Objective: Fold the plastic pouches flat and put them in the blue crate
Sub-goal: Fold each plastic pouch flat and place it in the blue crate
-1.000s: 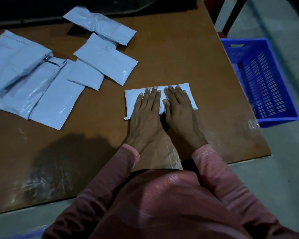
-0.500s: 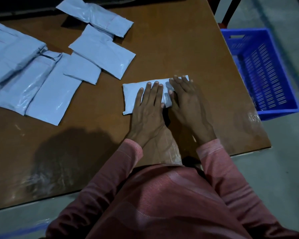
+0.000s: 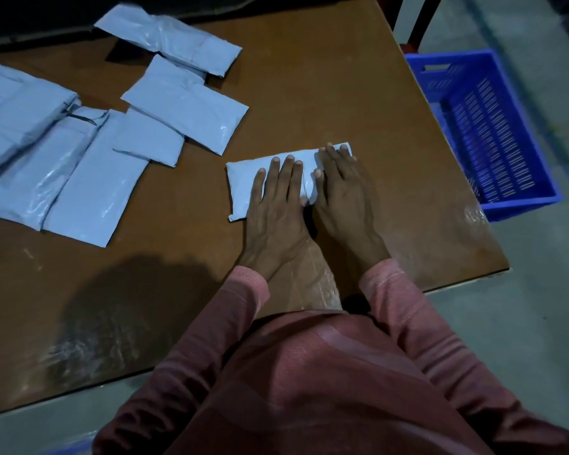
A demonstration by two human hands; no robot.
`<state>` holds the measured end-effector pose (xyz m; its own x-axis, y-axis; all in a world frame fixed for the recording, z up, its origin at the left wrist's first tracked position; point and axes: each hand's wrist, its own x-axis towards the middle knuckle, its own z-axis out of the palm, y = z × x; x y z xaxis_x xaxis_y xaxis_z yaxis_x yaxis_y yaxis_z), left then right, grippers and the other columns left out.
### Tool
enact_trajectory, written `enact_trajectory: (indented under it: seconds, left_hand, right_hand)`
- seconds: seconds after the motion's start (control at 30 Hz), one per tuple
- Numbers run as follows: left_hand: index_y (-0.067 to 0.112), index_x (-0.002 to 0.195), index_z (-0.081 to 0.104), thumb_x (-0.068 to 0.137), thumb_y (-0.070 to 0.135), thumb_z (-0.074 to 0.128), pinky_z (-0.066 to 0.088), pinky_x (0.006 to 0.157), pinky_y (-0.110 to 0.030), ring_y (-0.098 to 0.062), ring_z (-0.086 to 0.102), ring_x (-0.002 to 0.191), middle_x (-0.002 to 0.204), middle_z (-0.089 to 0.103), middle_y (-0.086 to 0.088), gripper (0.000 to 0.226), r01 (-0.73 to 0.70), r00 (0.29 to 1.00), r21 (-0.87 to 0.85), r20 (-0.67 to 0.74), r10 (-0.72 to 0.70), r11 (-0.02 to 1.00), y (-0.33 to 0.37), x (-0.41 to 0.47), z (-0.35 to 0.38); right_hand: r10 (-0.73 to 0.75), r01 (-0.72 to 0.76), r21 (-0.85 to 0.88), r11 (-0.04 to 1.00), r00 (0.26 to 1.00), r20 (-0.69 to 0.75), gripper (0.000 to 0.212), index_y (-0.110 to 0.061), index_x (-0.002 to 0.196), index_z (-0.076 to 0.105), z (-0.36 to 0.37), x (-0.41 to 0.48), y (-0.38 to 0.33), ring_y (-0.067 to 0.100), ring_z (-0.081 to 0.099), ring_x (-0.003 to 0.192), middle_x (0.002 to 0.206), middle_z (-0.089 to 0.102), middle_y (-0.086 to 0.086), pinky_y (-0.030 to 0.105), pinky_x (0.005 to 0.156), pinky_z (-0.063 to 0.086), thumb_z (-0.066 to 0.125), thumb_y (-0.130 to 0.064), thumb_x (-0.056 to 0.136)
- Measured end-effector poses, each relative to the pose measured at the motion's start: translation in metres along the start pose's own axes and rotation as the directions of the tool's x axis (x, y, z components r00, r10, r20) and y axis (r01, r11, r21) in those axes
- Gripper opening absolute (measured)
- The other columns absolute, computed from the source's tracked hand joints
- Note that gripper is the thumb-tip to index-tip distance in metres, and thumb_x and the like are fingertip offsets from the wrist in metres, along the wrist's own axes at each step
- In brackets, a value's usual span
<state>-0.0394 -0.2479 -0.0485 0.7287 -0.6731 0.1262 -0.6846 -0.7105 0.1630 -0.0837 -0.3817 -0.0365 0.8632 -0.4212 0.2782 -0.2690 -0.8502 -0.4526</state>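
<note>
A folded pale blue plastic pouch (image 3: 243, 182) lies on the brown table (image 3: 326, 93) in front of me. My left hand (image 3: 276, 208) presses flat on its middle with straight fingers. My right hand (image 3: 342, 198) presses flat on its right part, covering that end. Both hands lie side by side, thumbs nearly touching. The blue crate (image 3: 519, 205) stands on the floor beyond the table's right edge and holds no pouch that I can see.
Several more pale blue pouches (image 3: 184, 103) lie spread over the table's far left, some overlapping in a pile (image 3: 46, 165). A dark ledge runs along the table's far side. Grey floor surrounds the crate.
My right hand slid right over the pouch and came back beside my left hand. The pouch's right end is now under it. My left hand stayed pressed down.
</note>
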Motion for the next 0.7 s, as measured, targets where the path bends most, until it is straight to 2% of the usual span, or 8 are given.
enact_trajectory:
  seconds: [0.07, 0.13, 0.23, 0.33, 0.47, 0.57, 0.63, 0.7]
  left_hand:
    - [0.008, 0.162, 0.023, 0.100, 0.037, 0.025, 0.008, 0.128, -0.049, -0.029, 0.012, 0.159, 0.170, 0.019, -0.012, 0.068, 0.004, 1.000, -0.001, 0.005, -0.004, 1.000, 0.000, 0.000, 0.000]
    - [0.009, 0.162, 0.023, 0.104, 0.035, 0.029, 0.010, 0.128, -0.049, -0.028, 0.012, 0.159, 0.170, 0.020, -0.011, 0.064, 0.010, 1.000, 0.001, -0.009, -0.010, 1.000, -0.001, 0.000, 0.002]
    - [0.010, 0.162, 0.023, 0.105, 0.039, 0.020, 0.010, 0.128, -0.048, -0.027, 0.012, 0.159, 0.170, 0.020, -0.010, 0.064, 0.008, 1.000, 0.011, 0.003, -0.008, 1.000, -0.002, -0.001, 0.001]
    - [0.012, 0.162, 0.021, 0.106, 0.041, 0.016, 0.006, 0.129, -0.047, -0.026, 0.010, 0.159, 0.171, 0.017, -0.008, 0.064, 0.002, 0.999, 0.015, 0.033, -0.003, 1.000, -0.003, 0.002, -0.002]
    - [0.013, 0.163, 0.020, 0.107, 0.039, 0.018, 0.002, 0.129, -0.045, -0.024, 0.007, 0.159, 0.171, 0.015, -0.007, 0.062, -0.001, 0.998, -0.039, 0.061, 0.003, 0.999, -0.003, 0.003, -0.010]
    - [0.015, 0.162, 0.022, 0.106, 0.037, 0.028, 0.002, 0.129, -0.041, -0.022, 0.009, 0.159, 0.171, 0.018, -0.005, 0.061, 0.038, 0.991, -0.214, 0.131, -0.010, 0.976, -0.006, 0.008, -0.030]
    - [0.017, 0.159, 0.031, 0.105, 0.030, 0.046, 0.013, 0.128, -0.043, -0.024, 0.019, 0.156, 0.167, 0.027, -0.005, 0.058, 0.108, 0.982, -0.313, 0.181, -0.053, 0.944, -0.019, 0.020, -0.047]
    - [0.017, 0.154, 0.039, 0.098, 0.038, 0.058, 0.024, 0.121, -0.050, -0.028, 0.027, 0.150, 0.160, 0.037, -0.009, 0.063, 0.085, 0.984, -0.219, 0.172, -0.047, 0.972, -0.036, 0.033, -0.060]
  right_hand:
    - [0.003, -0.004, -0.008, 1.000, 1.000, -0.025, 0.048, -0.003, 0.149, 0.044, -0.002, -0.002, -0.004, 0.030, 0.026, 0.152, 0.158, 0.039, 0.013, 0.033, 0.125, 0.008, 0.039, -0.025, 0.107]
    - [0.034, -0.034, -0.014, 0.999, 0.999, -0.007, 0.054, -0.004, 0.155, 0.033, -0.003, -0.008, -0.005, 0.029, 0.016, 0.155, 0.164, 0.029, 0.011, 0.033, 0.125, 0.001, 0.038, -0.030, 0.108]
    - [0.062, -0.055, -0.069, 0.996, 0.994, 0.094, 0.063, -0.008, 0.161, 0.012, 0.000, -0.020, 0.004, 0.027, -0.001, 0.157, 0.170, 0.007, 0.008, 0.039, 0.125, 0.000, 0.033, -0.035, 0.108]
    - [0.084, -0.066, -0.104, 0.992, 0.981, 0.173, 0.068, -0.009, 0.162, 0.001, 0.001, -0.017, 0.007, 0.029, -0.010, 0.156, 0.170, -0.006, 0.007, 0.043, 0.125, 0.000, 0.031, -0.038, 0.107]
    - [0.112, -0.094, -0.086, 0.992, 0.966, 0.235, 0.070, -0.011, 0.161, -0.004, -0.003, -0.014, 0.004, 0.028, -0.016, 0.155, 0.169, -0.013, 0.006, 0.046, 0.125, 0.000, 0.028, -0.040, 0.107]
    - [0.134, -0.103, -0.114, 0.988, 0.942, 0.306, 0.069, -0.013, 0.162, -0.003, -0.011, -0.010, 0.001, 0.024, -0.016, 0.155, 0.169, -0.013, 0.003, 0.050, 0.126, -0.002, 0.026, -0.044, 0.107]
    - [0.175, -0.111, -0.186, 0.976, 0.908, 0.380, 0.070, -0.015, 0.162, -0.001, -0.021, 0.002, -0.001, 0.024, -0.017, 0.155, 0.169, -0.014, 0.002, 0.057, 0.124, -0.004, 0.027, -0.048, 0.107]
    - [0.203, -0.088, -0.267, 0.960, 0.874, 0.441, 0.075, -0.018, 0.162, 0.002, -0.034, 0.018, -0.002, 0.027, -0.020, 0.154, 0.168, -0.017, 0.004, 0.062, 0.119, -0.010, 0.036, -0.054, 0.105]
